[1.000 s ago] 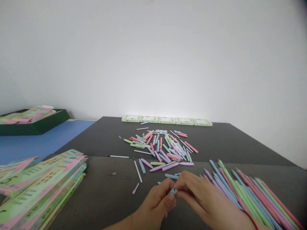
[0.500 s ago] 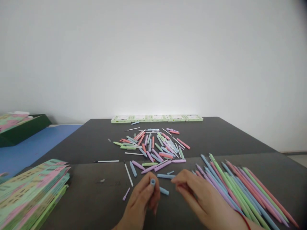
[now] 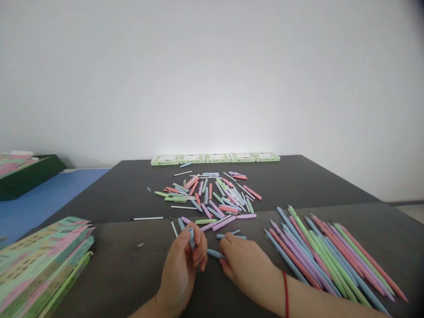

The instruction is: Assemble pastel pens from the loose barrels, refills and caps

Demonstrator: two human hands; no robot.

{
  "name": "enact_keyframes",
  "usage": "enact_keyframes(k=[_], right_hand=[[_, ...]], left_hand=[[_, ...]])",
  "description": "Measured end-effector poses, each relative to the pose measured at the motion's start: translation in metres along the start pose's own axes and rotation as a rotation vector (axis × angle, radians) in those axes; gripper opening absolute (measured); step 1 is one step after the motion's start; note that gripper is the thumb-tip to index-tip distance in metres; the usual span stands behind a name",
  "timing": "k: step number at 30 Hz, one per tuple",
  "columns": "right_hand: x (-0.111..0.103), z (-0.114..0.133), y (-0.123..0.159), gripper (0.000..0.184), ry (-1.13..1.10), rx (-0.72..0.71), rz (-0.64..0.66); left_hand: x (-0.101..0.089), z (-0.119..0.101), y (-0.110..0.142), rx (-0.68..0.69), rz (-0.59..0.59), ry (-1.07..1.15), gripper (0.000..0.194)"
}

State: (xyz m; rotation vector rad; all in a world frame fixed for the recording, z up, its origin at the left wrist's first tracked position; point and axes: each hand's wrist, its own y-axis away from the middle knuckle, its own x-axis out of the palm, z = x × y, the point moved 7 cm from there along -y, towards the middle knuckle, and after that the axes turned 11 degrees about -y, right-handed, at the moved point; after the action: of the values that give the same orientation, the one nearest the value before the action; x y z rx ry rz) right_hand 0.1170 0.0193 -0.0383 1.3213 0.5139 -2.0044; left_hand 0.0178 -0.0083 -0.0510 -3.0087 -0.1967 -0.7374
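My left hand (image 3: 182, 263) is closed around a light-blue pen barrel (image 3: 191, 238), held nearly upright with its end showing above the fingers. To its right, my right hand (image 3: 248, 265), with a red cord at the wrist, pinches a tapered light-blue pen piece (image 3: 214, 253) low over the dark table. Just beyond the right fingers lies another light-blue pen tube (image 3: 239, 237), partly covered by the hand. A heap of pastel pen parts (image 3: 212, 198), mixed with white refills, spreads out ahead of both hands.
Pastel pens (image 3: 326, 260) lie in a slanted row on the right. Printed cardboard sleeves (image 3: 56, 269) are stacked at the left. Several pale green boxes (image 3: 217, 158) line the table's far edge by the wall. A dark green tray (image 3: 36, 172) stands on a blue surface (image 3: 82, 185).
My hands were together over a blue piece, then parted. The left kept the blue barrel and moved left; the right came down onto the blue piece on the table. The view shifted right.
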Motion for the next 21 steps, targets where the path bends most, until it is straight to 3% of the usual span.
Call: enact_keyframes(k=[3,7,9,13,17,21], right_hand=[[-0.012,-0.013,0.001,0.007,-0.324,0.071,-0.026],[-0.009,-0.026,0.006,0.013,-0.729,0.150,0.138],[-0.008,-0.031,0.007,0.009,-0.635,0.135,0.144],[-0.008,-0.038,0.008,0.003,-0.230,0.103,0.025],[-0.008,-0.038,0.010,0.005,-0.070,0.144,0.029],[-0.023,-0.042,0.008,0.010,0.040,0.133,0.003]], left_hand=[[0.001,0.002,0.000,0.009,-0.008,-0.005,0.029],[0.002,0.004,0.001,0.000,-0.014,-0.020,0.028],[0.001,0.004,0.001,-0.005,-0.008,-0.015,0.028],[-0.001,0.008,-0.001,-0.030,0.010,-0.004,0.031],[-0.004,0.014,-0.002,-0.072,0.011,-0.019,0.036],[-0.007,0.020,-0.004,-0.120,0.012,-0.031,0.038]])
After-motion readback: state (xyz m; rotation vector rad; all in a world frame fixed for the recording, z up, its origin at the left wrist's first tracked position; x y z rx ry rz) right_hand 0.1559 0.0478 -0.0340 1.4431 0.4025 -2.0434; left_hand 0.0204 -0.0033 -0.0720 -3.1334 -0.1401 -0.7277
